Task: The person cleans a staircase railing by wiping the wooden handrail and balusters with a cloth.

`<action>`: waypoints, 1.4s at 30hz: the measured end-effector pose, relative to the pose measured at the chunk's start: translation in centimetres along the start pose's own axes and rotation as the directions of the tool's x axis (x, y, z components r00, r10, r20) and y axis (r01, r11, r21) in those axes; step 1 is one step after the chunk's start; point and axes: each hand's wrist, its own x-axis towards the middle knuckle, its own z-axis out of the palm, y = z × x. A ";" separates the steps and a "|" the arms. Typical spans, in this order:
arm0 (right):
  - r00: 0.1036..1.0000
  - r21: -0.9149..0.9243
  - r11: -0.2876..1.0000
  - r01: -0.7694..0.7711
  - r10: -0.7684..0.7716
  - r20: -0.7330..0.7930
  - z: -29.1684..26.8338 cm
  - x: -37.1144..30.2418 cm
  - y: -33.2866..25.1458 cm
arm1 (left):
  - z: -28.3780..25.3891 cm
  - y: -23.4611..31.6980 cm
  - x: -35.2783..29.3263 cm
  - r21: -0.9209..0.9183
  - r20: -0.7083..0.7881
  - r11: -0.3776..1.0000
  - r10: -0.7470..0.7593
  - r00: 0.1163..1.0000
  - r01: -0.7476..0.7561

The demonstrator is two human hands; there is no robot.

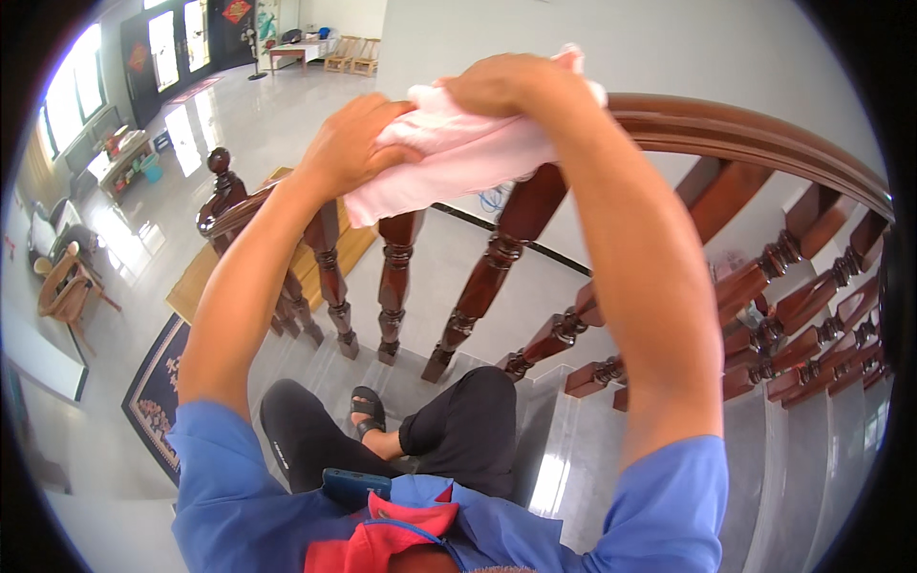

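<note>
A pale pink cloth (449, 158) lies draped over the dark, glossy wooden handrail (735, 119) of a staircase. My left hand (355, 143) grips the cloth's left end, thumb on the near side and fingers over the top. Further right and a little higher, my right hand (506, 84) is curled over the cloth on top of the rail; its fingertips are partly hidden. A bunched corner of the cloth sticks up beyond my right wrist. The cloth covers the stretch of rail between both hands.
Turned wooden balusters (492, 272) stand below the rail. Grey stone steps (793, 468) run along the right. At the rail's lower end is a newel post (222, 177), with a patterned rug (158, 387) nearby. A wooden chair (72, 296) stands far left.
</note>
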 end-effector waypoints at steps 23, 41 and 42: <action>0.637 -0.473 0.872 -0.127 -0.293 -0.713 2.6 -9.0 7.8 | 4.9 9.5 2.1 -0.123 -0.551 0.991 -0.023 0.834 -0.054; 0.423 0.660 0.049 0.750 0.731 -0.535 10.0 -16.8 20.2 | 10.9 28.0 10.4 -0.656 -0.292 0.747 -0.380 0.877 0.105; 0.657 0.576 -0.379 0.724 0.633 -0.409 9.0 -17.3 19.5 | 9.7 28.1 10.9 -0.880 0.046 0.412 -0.421 0.906 0.236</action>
